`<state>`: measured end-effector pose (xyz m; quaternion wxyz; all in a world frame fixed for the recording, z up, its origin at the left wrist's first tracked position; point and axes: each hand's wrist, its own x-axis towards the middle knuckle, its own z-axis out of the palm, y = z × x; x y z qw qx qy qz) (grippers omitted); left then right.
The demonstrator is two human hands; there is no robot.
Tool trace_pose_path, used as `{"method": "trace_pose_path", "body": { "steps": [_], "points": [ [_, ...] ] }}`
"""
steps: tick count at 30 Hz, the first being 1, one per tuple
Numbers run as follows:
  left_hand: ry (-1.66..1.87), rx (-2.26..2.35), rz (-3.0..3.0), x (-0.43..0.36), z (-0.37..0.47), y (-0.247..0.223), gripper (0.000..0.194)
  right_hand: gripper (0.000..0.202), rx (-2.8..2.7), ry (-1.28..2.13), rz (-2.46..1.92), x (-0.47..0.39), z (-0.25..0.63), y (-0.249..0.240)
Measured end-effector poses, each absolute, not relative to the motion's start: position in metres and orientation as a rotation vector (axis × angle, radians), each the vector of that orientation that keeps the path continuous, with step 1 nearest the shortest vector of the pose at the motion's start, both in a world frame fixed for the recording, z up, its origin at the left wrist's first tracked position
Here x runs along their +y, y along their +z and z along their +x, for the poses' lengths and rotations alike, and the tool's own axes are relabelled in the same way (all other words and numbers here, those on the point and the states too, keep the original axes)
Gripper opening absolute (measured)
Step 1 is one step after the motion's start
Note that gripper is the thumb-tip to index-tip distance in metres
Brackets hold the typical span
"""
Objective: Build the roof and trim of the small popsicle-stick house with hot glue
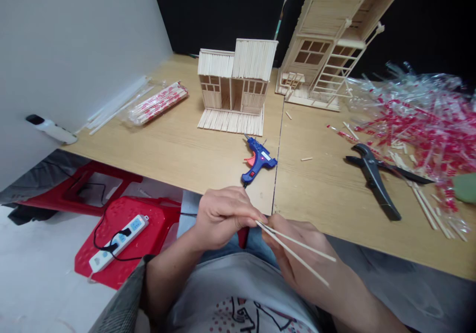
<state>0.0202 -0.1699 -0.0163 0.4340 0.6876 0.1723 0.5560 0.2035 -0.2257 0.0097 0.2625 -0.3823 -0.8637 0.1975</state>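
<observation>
Two thin pale wooden sticks (297, 248) stick out between my hands, angled down to the right over my right hand. My left hand (225, 216) is closed, its thumb and fingers pinching the sticks' near ends. Close against it, my right hand (297, 246) is curled, with its fingertips at the same ends; its fingers are partly hidden. Both hands are in front of my body at the table's front edge. A blue glue gun (258, 160) lies on the table just beyond them.
A small stick house (234, 87) and a taller stick building (316, 45) stand at the back. Black cutters (377, 179) and a heap of clear-and-red wrappers (427, 119) lie right. Bundled sticks (159, 102) lie left. A power strip (118, 243) rests on a red stool (148, 219).
</observation>
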Motion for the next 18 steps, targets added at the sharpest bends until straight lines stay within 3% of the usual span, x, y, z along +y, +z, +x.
{"method": "trace_pose_path", "body": {
  "steps": [6, 10, 13, 18],
  "points": [
    [1.333, 0.42, 1.922, -0.166, 0.016, -0.012, 0.013, 0.017, -2.352, 0.646, -1.085, -0.226, 0.207, 0.013],
    [1.386, 0.444, 1.708, -0.17, 0.023, -0.018, 0.009, 0.019, -2.308, 0.493, -1.031, -0.224, 0.201, 0.014],
    [1.393, 0.439, 1.576, -0.173, 0.027, -0.023, 0.017, 0.019, -2.3, 0.459, -1.02, -0.225, 0.199, 0.012],
    [1.359, 0.433, 1.861, -0.168, 0.021, -0.016, 0.012, 0.016, -2.364, 0.577, -1.081, -0.228, 0.207, 0.008]
  ]
}}
